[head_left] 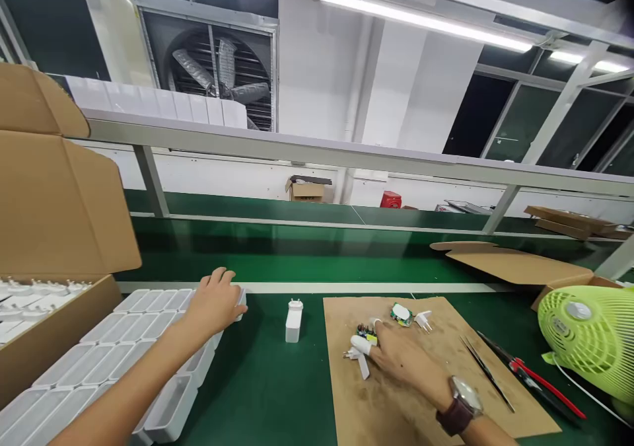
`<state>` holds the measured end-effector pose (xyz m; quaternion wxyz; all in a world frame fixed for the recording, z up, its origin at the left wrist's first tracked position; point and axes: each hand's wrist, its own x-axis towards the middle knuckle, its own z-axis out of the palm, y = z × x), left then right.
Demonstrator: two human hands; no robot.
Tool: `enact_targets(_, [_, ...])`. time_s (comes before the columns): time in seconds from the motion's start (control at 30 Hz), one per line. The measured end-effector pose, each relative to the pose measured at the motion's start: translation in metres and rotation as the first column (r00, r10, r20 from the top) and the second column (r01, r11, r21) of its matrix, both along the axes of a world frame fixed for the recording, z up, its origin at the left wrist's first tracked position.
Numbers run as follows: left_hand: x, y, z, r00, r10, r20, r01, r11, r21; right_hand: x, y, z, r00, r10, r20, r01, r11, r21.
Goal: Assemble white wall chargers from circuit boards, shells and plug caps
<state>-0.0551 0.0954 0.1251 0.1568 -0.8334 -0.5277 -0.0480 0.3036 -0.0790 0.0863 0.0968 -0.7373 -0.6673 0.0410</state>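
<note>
"How much looks done?"

"Perhaps one unit: a white charger casing [294, 320] stands alone on the bench [267, 380], with a pronged end on top. Whether a board sits inside can't be told."

"And the rest?"

"Plenty, it seems. Two circuit boards lie outside any casing, on the cardboard sheet [347, 406]. The person's right hand [401, 353] is narrow, its covered fingertips pinching the near circuit board [366, 333]; the far circuit board [401, 314] lies just beyond, beside a loose plug piece [423, 320]."

"The left hand?"

"The left hand [215, 300] is wide, reaching over the far right corner of the hollow white housings [171, 406]. Whether it touches one is unclear."

"Those look unfilled?"

"The nearest ones do. Another white plug part [357, 360] lies under the right fingers, and many pronged pieces [34, 300] fill the carton [54, 334]. The tweezers [488, 373] and red-handled pliers [545, 383] lie unheld."
</note>
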Motion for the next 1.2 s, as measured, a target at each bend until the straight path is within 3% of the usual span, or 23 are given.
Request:
enact_targets(0.13, [0.007,0.007,0.002,0.999,-0.038,-0.011,0.038,0.999,-0.033,-0.001,0.008,-0.006,0.999,0.019,-0.042,-0.020,1.000,-0.014])
enact_targets(0.23, [0.013,-0.010,0.014,0.996,-0.086,0.026,0.087,0.996,-0.010,0.005,0.007,-0.006,0.993,0.040,-0.111,-0.045,0.998,-0.039])
enact_targets(0.3, [0.019,-0.034,0.022,0.967,-0.181,0.180,0.183,0.983,0.004,0.007,0.003,-0.007,0.988,0.042,-0.146,-0.049,0.998,-0.044])
enact_targets(0.37, [0.029,-0.066,0.023,0.837,-0.340,0.429,0.380,0.925,-0.007,0.004,0.000,-0.011,0.987,0.030,-0.157,-0.036,0.999,-0.031])
enact_targets(0.43, [0.042,-0.097,0.014,0.665,-0.447,0.598,0.591,0.805,-0.055,-0.001,-0.002,-0.017,0.989,0.016,-0.144,-0.017,1.000,-0.010])
enact_targets(0.47, [0.049,-0.110,0.005,0.628,-0.461,0.627,0.652,0.752,-0.101,-0.002,-0.002,-0.020,0.991,0.012,-0.135,-0.013,1.000,-0.002])
enact_targets(0.57, [0.064,-0.129,-0.026,0.673,-0.432,0.600,0.673,0.695,-0.254,-0.001,-0.002,-0.030,0.991,-0.002,-0.132,0.003,1.000,0.007])
enact_targets(0.67, [0.067,-0.125,-0.046,0.719,-0.352,0.600,0.619,0.716,-0.323,0.008,-0.003,-0.042,0.986,-0.039,-0.160,0.040,0.999,0.003])
enact_targets(0.8, [0.060,-0.105,-0.050,0.585,-0.258,0.769,0.546,0.826,-0.139,0.019,-0.002,-0.059,0.973,-0.072,-0.218,0.080,0.996,0.028])
enact_targets(0.9, [0.060,-0.085,-0.058,0.588,-0.127,0.799,0.417,0.894,-0.164,0.021,0.000,-0.069,0.971,-0.079,-0.224,0.094,0.994,0.057])
enact_targets(1.03, [0.078,-0.057,-0.077,0.604,0.009,0.797,0.392,0.868,-0.306,0.018,0.002,-0.070,0.977,-0.079,-0.196,0.096,0.993,0.076])
enact_targets(1.2, [0.114,-0.029,-0.088,0.531,-0.002,0.847,0.447,0.850,-0.278,0.015,0.000,-0.066,0.976,-0.044,-0.212,0.069,0.991,0.113])
